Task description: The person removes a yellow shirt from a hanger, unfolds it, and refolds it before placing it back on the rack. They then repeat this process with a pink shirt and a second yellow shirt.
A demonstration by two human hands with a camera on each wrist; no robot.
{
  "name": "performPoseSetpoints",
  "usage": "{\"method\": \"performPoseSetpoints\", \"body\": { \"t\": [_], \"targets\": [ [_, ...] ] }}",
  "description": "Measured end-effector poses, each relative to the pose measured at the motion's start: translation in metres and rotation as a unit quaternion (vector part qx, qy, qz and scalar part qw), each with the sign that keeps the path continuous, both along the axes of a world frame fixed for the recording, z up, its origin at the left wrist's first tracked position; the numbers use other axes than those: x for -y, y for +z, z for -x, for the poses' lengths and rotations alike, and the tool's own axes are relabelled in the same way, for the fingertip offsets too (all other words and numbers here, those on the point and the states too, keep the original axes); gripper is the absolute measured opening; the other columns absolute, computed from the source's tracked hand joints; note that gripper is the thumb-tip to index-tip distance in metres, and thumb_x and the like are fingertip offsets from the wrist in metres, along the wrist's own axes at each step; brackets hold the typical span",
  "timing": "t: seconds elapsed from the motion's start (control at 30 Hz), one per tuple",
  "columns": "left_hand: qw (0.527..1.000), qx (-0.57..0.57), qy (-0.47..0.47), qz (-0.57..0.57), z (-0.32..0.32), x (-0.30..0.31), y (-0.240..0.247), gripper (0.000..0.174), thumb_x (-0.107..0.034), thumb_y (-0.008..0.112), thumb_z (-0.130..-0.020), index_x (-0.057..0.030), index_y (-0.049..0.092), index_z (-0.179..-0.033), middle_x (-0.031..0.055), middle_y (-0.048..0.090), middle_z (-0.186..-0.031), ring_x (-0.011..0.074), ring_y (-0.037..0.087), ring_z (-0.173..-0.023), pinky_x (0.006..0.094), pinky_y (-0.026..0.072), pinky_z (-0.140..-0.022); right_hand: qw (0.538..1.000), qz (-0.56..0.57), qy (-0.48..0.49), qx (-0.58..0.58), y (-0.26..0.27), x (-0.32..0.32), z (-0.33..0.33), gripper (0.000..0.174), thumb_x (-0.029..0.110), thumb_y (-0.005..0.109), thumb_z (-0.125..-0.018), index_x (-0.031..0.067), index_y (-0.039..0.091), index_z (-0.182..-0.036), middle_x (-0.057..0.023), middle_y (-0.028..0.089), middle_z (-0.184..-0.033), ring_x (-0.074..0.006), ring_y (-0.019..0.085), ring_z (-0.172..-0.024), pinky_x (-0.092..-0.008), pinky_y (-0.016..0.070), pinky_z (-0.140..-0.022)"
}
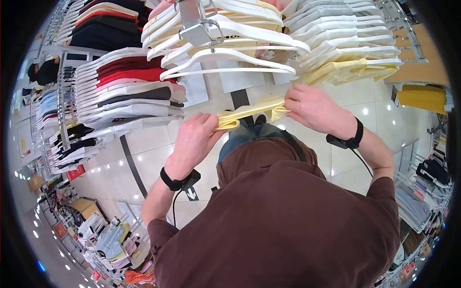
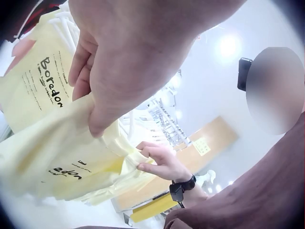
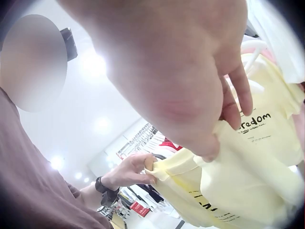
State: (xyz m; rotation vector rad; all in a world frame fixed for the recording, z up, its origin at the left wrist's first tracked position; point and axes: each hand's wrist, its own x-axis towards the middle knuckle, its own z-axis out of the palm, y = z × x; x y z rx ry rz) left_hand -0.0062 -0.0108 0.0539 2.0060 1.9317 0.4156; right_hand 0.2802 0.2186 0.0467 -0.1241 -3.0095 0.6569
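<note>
A pale yellow T-shirt [image 1: 252, 111] is stretched between both hands in front of the body. My left hand [image 1: 194, 137] pinches one upper end of it, thumb against curled fingers. The other end is gripped by my right hand [image 1: 319, 110] in the same way. Black lettering shows on the held cloth in both wrist views. Just beyond it, a bare white hanger [image 1: 228, 71] hangs at the front of a rail. Behind the held shirt, another yellow shirt [image 2: 40, 83] with a "Boredom" print hangs in the left wrist view.
Pale and yellow garments [image 1: 345, 43] on white hangers fill the rack to the right. Red, dark and white clothes [image 1: 129, 86] hang on the left. A metal rail end [image 1: 196, 29] juts out overhead of the bare hanger. Tiled floor [image 1: 350, 110] lies below.
</note>
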Motion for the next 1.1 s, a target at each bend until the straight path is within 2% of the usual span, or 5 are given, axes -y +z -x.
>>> {"method": "performPoseSetpoints", "body": {
  "t": [0.27, 0.6, 0.87, 0.93, 1.1],
  "targets": [
    [0.994, 0.088, 0.061, 0.029, -0.014, 0.003, -0.017, 0.028, -0.015, 0.078, -0.094, -0.004, 0.068, -0.118, 0.0131, 0.071, -0.093, 0.036, 0.07, -0.088, 0.0446, 0.0559, -0.076, 0.999, 0.006, -0.045, 0.011, -0.022, 0.016, 0.004, 0.025, 0.017, 0.076, -0.092, 0.0043, 0.059, -0.104, -0.0124, 0.063, -0.091, -0.0358, 0.064, -0.089, -0.0478, 0.0534, -0.076],
    [0.962, 0.148, 0.141, 0.18, -0.035, 0.002, -0.088, 0.024, -0.019, 0.061, -0.1, -0.0034, 0.065, -0.118, 0.0206, 0.073, -0.098, 0.044, 0.07, -0.092, 0.0511, 0.055, -0.081, 0.971, 0.098, -0.152, 0.157, -0.081, 0.043, 0.013, 0.025, 0.026, 0.062, -0.094, 0.0011, 0.066, -0.092, -0.0182, 0.07, -0.084, -0.0416, 0.068, -0.083, -0.0536, 0.0545, -0.075],
    [0.921, 0.178, -0.052, 0.343, -0.048, 0.016, -0.072, 0.044, -0.032, 0.063, -0.101, -0.0073, 0.063, -0.138, 0.0252, 0.075, -0.1, 0.0447, 0.071, -0.099, 0.0532, 0.0552, -0.088, 0.959, 0.232, -0.035, 0.16, -0.084, 0.063, -0.02, 0.026, 0.026, 0.063, -0.092, 0.0015, 0.066, -0.102, -0.0225, 0.069, -0.092, -0.0436, 0.067, -0.09, -0.0541, 0.0536, -0.084],
    [0.919, 0.202, -0.046, 0.337, -0.051, 0.018, -0.081, 0.044, -0.036, 0.064, -0.101, -0.0086, 0.064, -0.135, 0.0228, 0.076, -0.099, 0.0438, 0.071, -0.098, 0.0529, 0.0554, -0.086, 0.906, 0.282, -0.042, 0.311, -0.068, 0.069, -0.013, 0.028, 0.027, 0.062, -0.094, 0.0015, 0.064, -0.106, -0.0223, 0.069, -0.092, -0.0445, 0.068, -0.091, -0.0542, 0.0531, -0.083],
    [0.938, 0.197, 0.034, 0.283, -0.054, 0.01, -0.092, 0.037, -0.036, 0.061, -0.104, -0.0047, 0.063, -0.123, 0.0249, 0.074, -0.096, 0.0468, 0.07, -0.094, 0.0548, 0.0528, -0.081, 0.931, 0.266, -0.126, 0.214, -0.082, 0.07, -0.005, 0.03, 0.033, 0.064, -0.098, 0.0051, 0.065, -0.109, -0.0222, 0.072, -0.087, -0.0448, 0.071, -0.086, -0.0554, 0.0541, -0.079]
  ]
}}
